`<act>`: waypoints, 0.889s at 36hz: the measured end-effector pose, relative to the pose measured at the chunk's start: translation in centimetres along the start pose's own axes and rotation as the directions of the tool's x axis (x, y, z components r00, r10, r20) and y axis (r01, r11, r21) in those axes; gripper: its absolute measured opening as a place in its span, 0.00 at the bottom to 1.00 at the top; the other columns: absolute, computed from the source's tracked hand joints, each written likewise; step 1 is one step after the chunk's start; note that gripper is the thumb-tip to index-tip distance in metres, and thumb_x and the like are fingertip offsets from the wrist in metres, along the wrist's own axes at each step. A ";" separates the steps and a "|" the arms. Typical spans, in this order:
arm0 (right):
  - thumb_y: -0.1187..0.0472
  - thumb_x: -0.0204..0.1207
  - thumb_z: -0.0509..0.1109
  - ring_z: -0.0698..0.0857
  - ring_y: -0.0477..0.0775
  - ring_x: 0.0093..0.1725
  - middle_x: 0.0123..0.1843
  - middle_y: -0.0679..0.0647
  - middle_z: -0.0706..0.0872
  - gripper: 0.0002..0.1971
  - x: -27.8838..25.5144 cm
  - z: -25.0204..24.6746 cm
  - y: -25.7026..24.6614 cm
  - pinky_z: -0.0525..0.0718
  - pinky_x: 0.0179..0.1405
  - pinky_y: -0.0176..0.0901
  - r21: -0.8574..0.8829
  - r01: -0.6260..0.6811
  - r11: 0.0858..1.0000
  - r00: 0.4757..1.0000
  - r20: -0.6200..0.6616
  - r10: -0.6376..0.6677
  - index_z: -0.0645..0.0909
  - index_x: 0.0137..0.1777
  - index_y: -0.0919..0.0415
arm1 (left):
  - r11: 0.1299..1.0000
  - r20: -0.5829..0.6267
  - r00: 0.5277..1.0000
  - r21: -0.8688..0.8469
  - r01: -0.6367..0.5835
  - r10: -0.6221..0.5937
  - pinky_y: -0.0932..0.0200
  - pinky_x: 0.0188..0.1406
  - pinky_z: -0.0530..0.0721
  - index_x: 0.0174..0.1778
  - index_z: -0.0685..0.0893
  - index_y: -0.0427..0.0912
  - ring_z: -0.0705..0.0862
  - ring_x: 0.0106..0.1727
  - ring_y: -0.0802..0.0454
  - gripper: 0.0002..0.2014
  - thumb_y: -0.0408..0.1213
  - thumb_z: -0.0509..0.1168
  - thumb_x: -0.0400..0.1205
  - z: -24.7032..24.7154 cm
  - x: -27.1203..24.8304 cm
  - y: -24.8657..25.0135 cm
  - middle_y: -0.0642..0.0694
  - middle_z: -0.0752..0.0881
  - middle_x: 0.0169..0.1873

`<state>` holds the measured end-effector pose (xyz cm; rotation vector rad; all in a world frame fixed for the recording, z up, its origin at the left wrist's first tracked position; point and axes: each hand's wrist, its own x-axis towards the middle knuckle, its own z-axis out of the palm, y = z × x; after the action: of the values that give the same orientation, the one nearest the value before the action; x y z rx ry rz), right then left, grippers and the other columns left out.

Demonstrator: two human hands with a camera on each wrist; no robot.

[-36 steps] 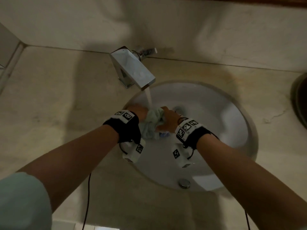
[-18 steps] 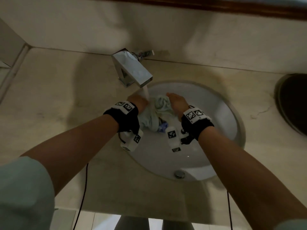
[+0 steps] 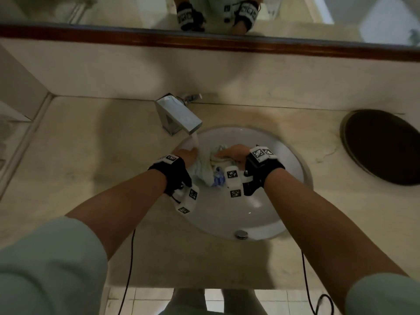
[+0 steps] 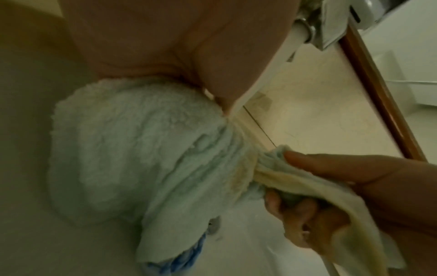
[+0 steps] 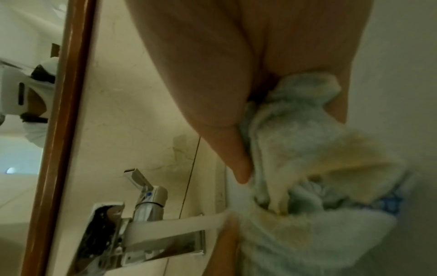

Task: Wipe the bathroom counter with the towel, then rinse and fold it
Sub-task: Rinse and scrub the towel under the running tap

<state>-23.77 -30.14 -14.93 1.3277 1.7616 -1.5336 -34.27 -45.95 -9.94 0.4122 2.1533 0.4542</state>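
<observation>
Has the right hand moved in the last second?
Yes. The right hand has shifted toward the sink's back rim, away from the overflow hole at the front, while gripping the towel.

left hand point(image 3: 185, 155) fingers hidden in towel point(image 3: 202, 169)

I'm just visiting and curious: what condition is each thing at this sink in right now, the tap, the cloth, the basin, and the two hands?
tap: on, water streaming from the spout.
towel: bunched up, held over the basin beside the stream.
sink: no standing water visible.
left hand: grips one end of the towel.
right hand: grips the other end of the towel.
</observation>
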 end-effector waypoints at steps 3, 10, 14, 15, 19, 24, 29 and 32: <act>0.32 0.53 0.77 0.84 0.67 0.59 0.64 0.59 0.84 0.45 -3.1 -0.1 -0.8 0.83 0.61 0.63 -0.075 0.035 0.997 0.997 -0.067 -0.040 0.79 0.68 0.57 | 0.999 0.037 0.999 0.017 -0.030 0.030 0.46 0.75 0.69 0.76 0.70 0.44 0.73 0.73 0.40 0.49 0.76 0.60 0.66 0.2 0.4 -0.4 0.41 0.72 0.76; 0.34 0.79 0.55 0.78 0.64 0.68 0.72 0.61 0.78 0.33 -6.8 -0.2 -1.4 0.74 0.70 0.53 -0.324 0.115 0.939 0.961 -0.203 -0.188 0.76 0.72 0.59 | 0.941 0.133 0.982 0.294 -0.170 0.136 0.54 0.75 0.66 0.75 0.72 0.40 0.70 0.76 0.42 0.31 0.59 0.53 0.84 -1.2 -0.6 0.7 0.41 0.70 0.77; 0.40 0.82 0.55 0.82 0.63 0.61 0.64 0.62 0.83 0.27 -7.0 -0.1 -1.2 0.76 0.59 0.46 -0.264 0.149 0.953 0.951 -0.227 -0.211 0.80 0.66 0.60 | 0.910 0.111 0.970 0.337 -0.242 0.217 0.56 0.70 0.69 0.71 0.77 0.38 0.74 0.72 0.41 0.25 0.52 0.53 0.86 -1.9 -1.3 1.6 0.39 0.75 0.73; 0.41 0.82 0.56 0.83 0.63 0.59 0.62 0.62 0.84 0.26 -6.8 -0.1 -1.1 0.76 0.57 0.45 -0.251 0.157 0.955 0.948 -0.233 -0.217 0.81 0.64 0.60 | 0.908 0.094 0.967 0.332 -0.253 0.235 0.56 0.69 0.70 0.71 0.78 0.39 0.74 0.72 0.41 0.24 0.51 0.54 0.87 -2.0 -1.3 1.6 0.40 0.75 0.73; 0.43 0.83 0.56 0.82 0.64 0.59 0.62 0.65 0.83 0.25 -6.4 0.4 -0.9 0.78 0.59 0.48 -0.246 0.199 0.948 0.929 -0.259 -0.263 0.81 0.62 0.64 | 0.912 0.036 0.971 0.337 -0.233 0.235 0.54 0.68 0.71 0.72 0.75 0.38 0.74 0.72 0.40 0.23 0.49 0.55 0.87 -2.3 -0.6 1.3 0.39 0.75 0.73; 0.51 0.84 0.60 0.80 0.59 0.58 0.70 0.63 0.79 0.22 -5.9 0.9 -0.3 0.80 0.41 0.44 -0.179 0.268 0.947 0.952 -0.102 -0.289 0.73 0.74 0.62 | 0.889 -0.027 0.982 0.430 -0.159 0.189 0.50 0.69 0.71 0.71 0.75 0.32 0.76 0.70 0.38 0.21 0.42 0.49 0.89 -2.6 0.2 0.6 0.34 0.77 0.70; 0.54 0.82 0.66 0.70 0.59 0.77 0.77 0.56 0.72 0.24 -4.3 1.9 0.2 0.67 0.75 0.47 -0.519 0.224 0.825 0.975 0.115 -0.192 0.72 0.76 0.58 | 0.839 -0.042 0.975 0.520 -0.164 0.216 0.48 0.65 0.75 0.68 0.74 0.31 0.78 0.67 0.36 0.18 0.37 0.57 0.86 -1.9 1.5 0.6 0.32 0.78 0.67; 0.33 0.68 0.69 0.68 0.60 0.78 0.80 0.51 0.68 0.41 -1.6 3.0 0.9 0.67 0.77 0.55 -0.689 0.183 0.701 0.983 0.106 -0.152 0.67 0.79 0.49 | 0.839 0.028 0.979 0.512 -0.186 0.200 0.48 0.71 0.71 0.74 0.70 0.32 0.74 0.72 0.37 0.22 0.38 0.59 0.86 -1.5 0.5 1.6 0.33 0.74 0.71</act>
<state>-23.06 -33.56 -14.88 0.7499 2.1664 -0.7848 -35.55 -44.57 -8.76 0.9335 2.2531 -0.0223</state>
